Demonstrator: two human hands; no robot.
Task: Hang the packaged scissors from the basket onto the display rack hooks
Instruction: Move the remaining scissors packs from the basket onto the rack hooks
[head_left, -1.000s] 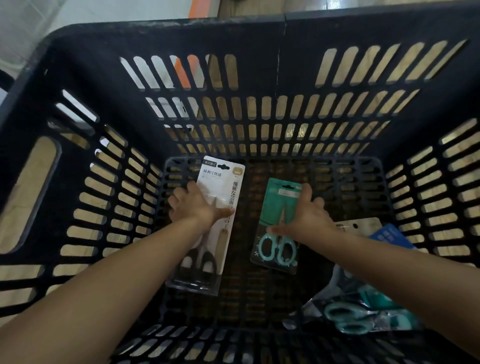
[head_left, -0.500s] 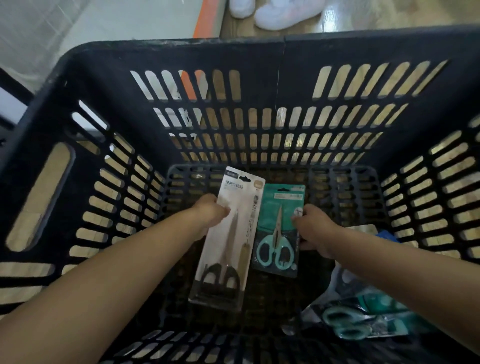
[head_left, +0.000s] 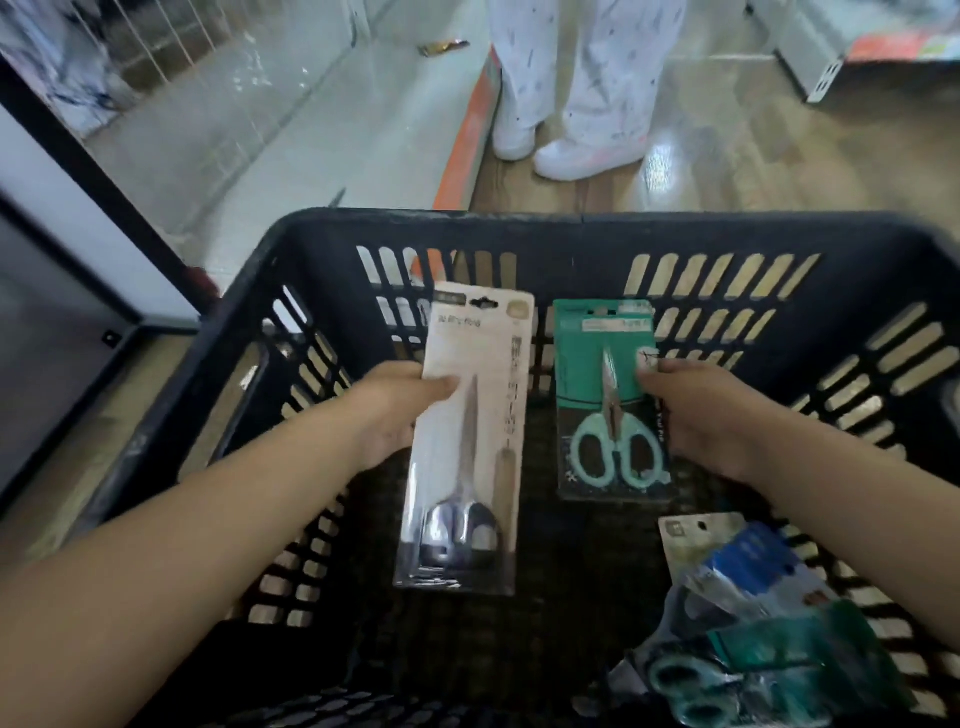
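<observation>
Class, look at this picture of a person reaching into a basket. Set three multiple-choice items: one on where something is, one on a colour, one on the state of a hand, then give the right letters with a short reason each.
1. Where do the packages not yet picked up lie?
A. in the basket's near right corner
B. on the floor outside
C. on the far rim

2. What colour are the handles of the scissors in the right hand's package?
A. red
B. mint green
C. yellow

3. What is the left hand doing?
A. hanging open and idle
B. pressing flat on the basket wall
C. holding the beige package in a grip

Answers:
1 A: the remaining packages lie low in the black basket at its near right.
2 B: the green package, held by the right hand, shows mint handles.
3 C: the left hand has its thumb across the beige package.
</observation>
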